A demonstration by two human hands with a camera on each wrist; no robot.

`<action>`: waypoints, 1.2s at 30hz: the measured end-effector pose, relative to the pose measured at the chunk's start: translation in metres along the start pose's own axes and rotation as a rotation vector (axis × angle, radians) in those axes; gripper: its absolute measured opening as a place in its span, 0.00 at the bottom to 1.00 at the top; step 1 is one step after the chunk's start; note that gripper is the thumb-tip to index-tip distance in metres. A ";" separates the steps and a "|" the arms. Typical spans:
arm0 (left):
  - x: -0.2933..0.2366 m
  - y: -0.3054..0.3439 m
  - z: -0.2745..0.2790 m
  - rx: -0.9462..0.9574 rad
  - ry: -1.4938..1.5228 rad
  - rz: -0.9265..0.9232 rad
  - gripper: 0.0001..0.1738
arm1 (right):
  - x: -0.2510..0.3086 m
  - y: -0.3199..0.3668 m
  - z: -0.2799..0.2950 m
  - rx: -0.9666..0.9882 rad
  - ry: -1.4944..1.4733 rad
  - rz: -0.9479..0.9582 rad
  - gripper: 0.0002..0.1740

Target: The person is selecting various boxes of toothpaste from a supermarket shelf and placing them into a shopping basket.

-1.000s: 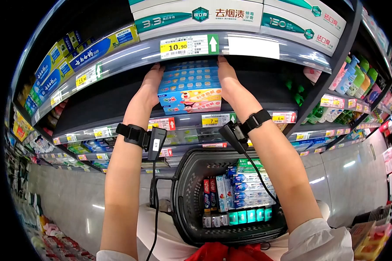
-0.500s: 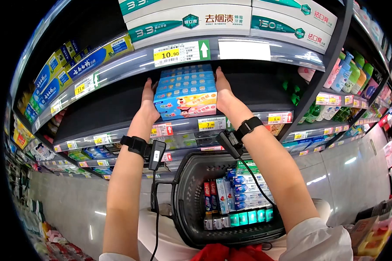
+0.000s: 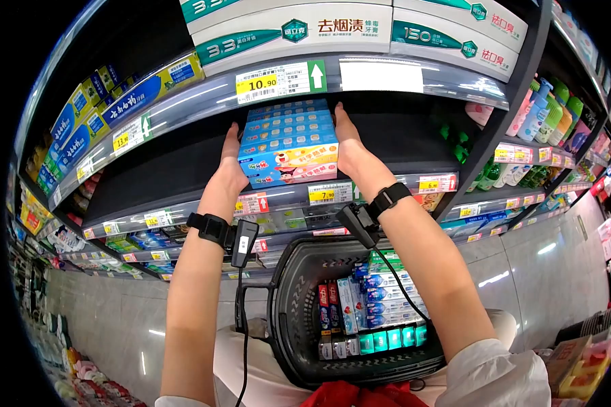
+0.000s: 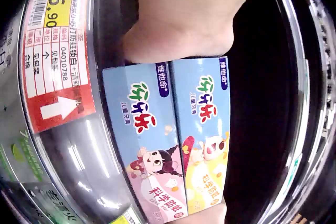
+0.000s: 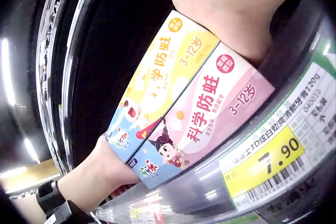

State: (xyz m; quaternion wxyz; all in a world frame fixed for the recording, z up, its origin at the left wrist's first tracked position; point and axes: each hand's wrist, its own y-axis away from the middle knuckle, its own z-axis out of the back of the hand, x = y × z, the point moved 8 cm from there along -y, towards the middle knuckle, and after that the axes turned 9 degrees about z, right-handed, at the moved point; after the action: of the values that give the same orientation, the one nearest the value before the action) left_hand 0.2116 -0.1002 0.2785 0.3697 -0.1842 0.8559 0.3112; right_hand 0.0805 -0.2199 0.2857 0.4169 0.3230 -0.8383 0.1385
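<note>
A block of small blue toothpaste boxes point(image 3: 290, 142) stands two layers high at the front of the middle shelf. Their cartoon-printed ends, one yellow and one pink, face out above the lip. Along the left side of the block lies my left hand point(image 3: 231, 159), and along the right side my right hand point(image 3: 350, 146), both with extended fingers. In the left wrist view the base of the left hand point(image 4: 178, 29) sits right at the ends of two boxes point(image 4: 170, 140). The right wrist view shows both hands bracketing the block point(image 5: 184, 92).
Above hangs a shelf edge with a 10.90 tag point(image 3: 261, 83), carrying large white toothpaste cartons point(image 3: 299, 37). Yellow-blue boxes point(image 3: 136, 98) fill the upper left. Below, a dark basket point(image 3: 282, 305) holds several toothpaste boxes point(image 3: 390, 298). Bottles point(image 3: 546, 115) stand right of a divider.
Over the first half second, the hands drew slightly back from under the upper shelf edge beside the block, and the head view shifted a little. Since then, almost nothing has moved.
</note>
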 end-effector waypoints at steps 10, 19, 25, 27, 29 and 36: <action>0.000 -0.011 0.003 0.031 0.069 0.042 0.30 | 0.000 -0.004 -0.005 0.063 -0.042 0.028 0.33; 0.000 -0.012 -0.004 0.101 0.043 0.010 0.35 | -0.001 -0.005 -0.007 0.091 -0.036 0.018 0.33; 0.002 -0.016 -0.003 0.104 0.024 0.063 0.36 | -0.002 -0.008 -0.004 0.068 -0.087 0.032 0.31; 0.000 -0.012 -0.005 0.082 -0.002 0.028 0.37 | -0.004 -0.011 -0.003 0.070 -0.099 0.025 0.31; 0.001 -0.006 -0.008 0.067 -0.013 0.026 0.37 | -0.004 -0.013 -0.001 0.075 -0.103 0.029 0.30; 0.019 -0.014 -0.031 0.167 0.020 0.069 0.38 | 0.015 -0.008 0.017 0.069 -0.118 -0.002 0.30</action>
State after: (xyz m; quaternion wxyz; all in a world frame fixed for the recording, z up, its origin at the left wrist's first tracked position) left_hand 0.1901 -0.1329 0.2755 0.3641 -0.1266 0.8883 0.2495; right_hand 0.0684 -0.2408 0.2869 0.3557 0.3456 -0.8557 0.1475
